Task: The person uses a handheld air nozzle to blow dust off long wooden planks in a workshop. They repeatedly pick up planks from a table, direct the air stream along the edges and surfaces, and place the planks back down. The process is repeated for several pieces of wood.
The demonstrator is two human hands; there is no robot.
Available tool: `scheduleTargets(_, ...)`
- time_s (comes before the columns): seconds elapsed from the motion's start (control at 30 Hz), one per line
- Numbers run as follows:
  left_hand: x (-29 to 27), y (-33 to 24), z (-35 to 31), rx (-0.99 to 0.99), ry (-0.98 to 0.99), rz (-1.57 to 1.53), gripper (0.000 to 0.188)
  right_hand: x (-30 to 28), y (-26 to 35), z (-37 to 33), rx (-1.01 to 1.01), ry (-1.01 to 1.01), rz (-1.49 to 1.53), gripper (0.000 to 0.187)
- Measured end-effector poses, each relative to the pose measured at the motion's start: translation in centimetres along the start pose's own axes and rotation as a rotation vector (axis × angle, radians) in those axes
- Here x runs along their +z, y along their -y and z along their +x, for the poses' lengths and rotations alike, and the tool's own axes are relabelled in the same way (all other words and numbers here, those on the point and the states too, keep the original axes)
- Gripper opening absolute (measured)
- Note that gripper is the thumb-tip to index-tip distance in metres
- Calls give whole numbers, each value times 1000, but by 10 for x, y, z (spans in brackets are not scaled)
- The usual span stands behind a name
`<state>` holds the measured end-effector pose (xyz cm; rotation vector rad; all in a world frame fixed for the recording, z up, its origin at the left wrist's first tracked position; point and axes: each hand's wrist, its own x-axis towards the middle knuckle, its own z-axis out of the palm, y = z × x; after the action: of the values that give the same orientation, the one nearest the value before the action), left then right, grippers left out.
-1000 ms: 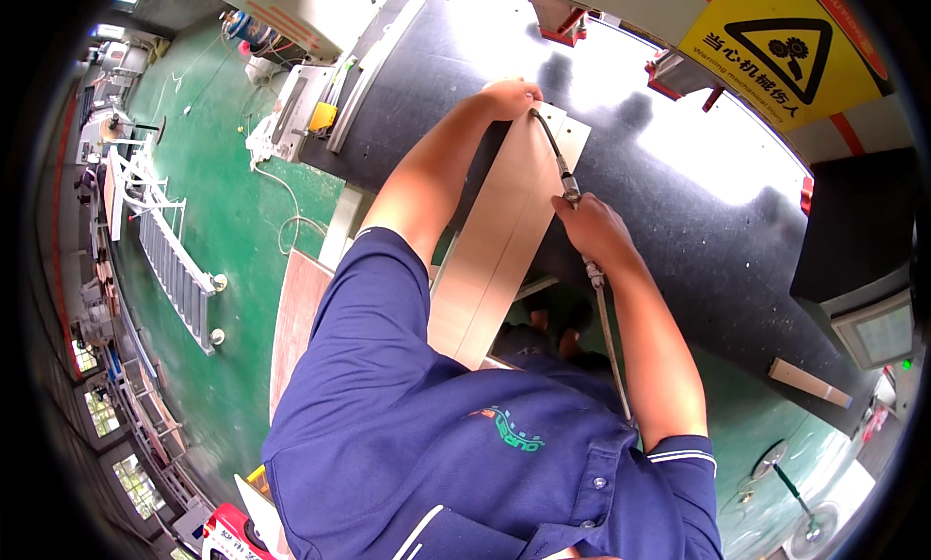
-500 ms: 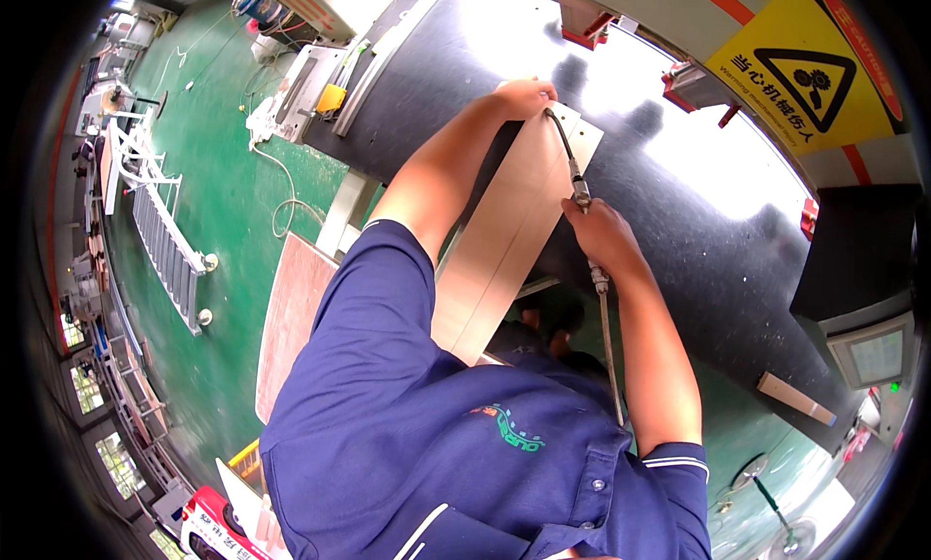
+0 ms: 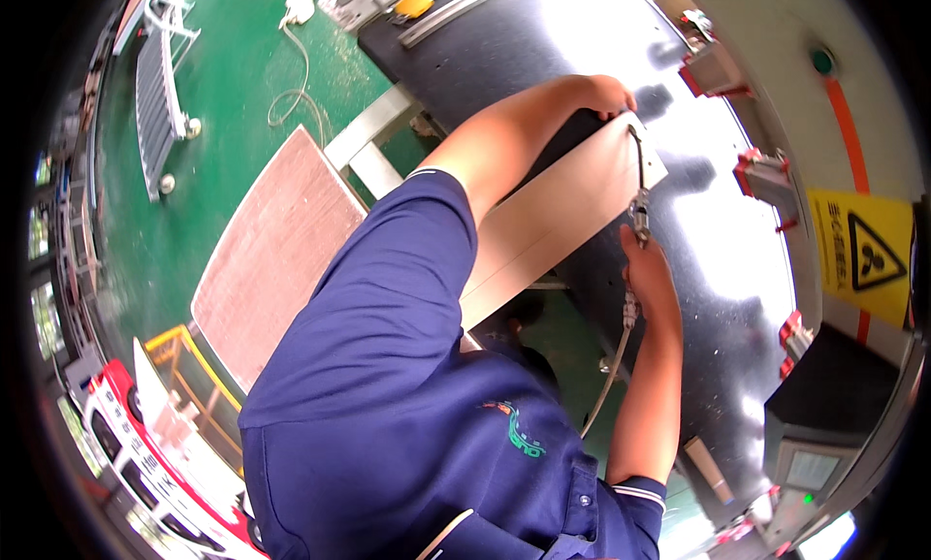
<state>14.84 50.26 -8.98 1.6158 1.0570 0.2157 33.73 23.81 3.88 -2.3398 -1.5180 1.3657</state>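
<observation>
A long pale wooden board lies at a slant from my body out over a black tabletop. At its far end my left hand is closed round the left corner, its fingers partly hidden. My right hand grips a metal air blow gun beside the board's right edge. From the tool a thin dark nozzle tube bends up to the board's far end, its tip near a small hole. A pale hose runs from the tool's rear back toward my body.
Red-and-grey clamp-like fittings line the table's far right side, below a machine beam with a yellow warning sign. To my left stands a reddish wooden panel. A metal rail lies on the far left. A wood strip is at right.
The view has turned, shifting the board and both hands rightward in the picture. My left hand stays at the board's far corner, and my right hand still holds the blow gun.
</observation>
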Motion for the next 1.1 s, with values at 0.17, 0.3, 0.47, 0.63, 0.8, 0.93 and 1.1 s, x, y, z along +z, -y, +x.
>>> scheduleTargets(0.17, 2, -8, -11, 17, -27, -102, 53, -3, 18, -14, 102, 38, 145, 43)
scheduleTargets(0.3, -5, -1, -22, 70, -55, -283, 53, -8, 14, -13, 135, 60, 164, 41)
scheduleTargets(0.47, -6, 10, -29, 162, -53, -435, 54, -11, 18, -14, 149, 37, 138, 40)
scheduleTargets(0.63, 4, 10, -36, 286, -103, -356, 49, -14, 15, -14, 190, 33, 119, 39)
scheduleTargets(0.8, 7, 15, -38, 351, -170, -268, 45, -9, 22, -17, 207, 3, 103, 41)
scheduleTargets(0.93, 19, 14, -27, 352, -187, -139, 41, -9, 28, -20, 200, -4, 65, 42)
scheduleTargets(1.1, 23, -23, -36, 188, -137, 236, 35, -7, 22, -22, 192, -17, 42, 41)
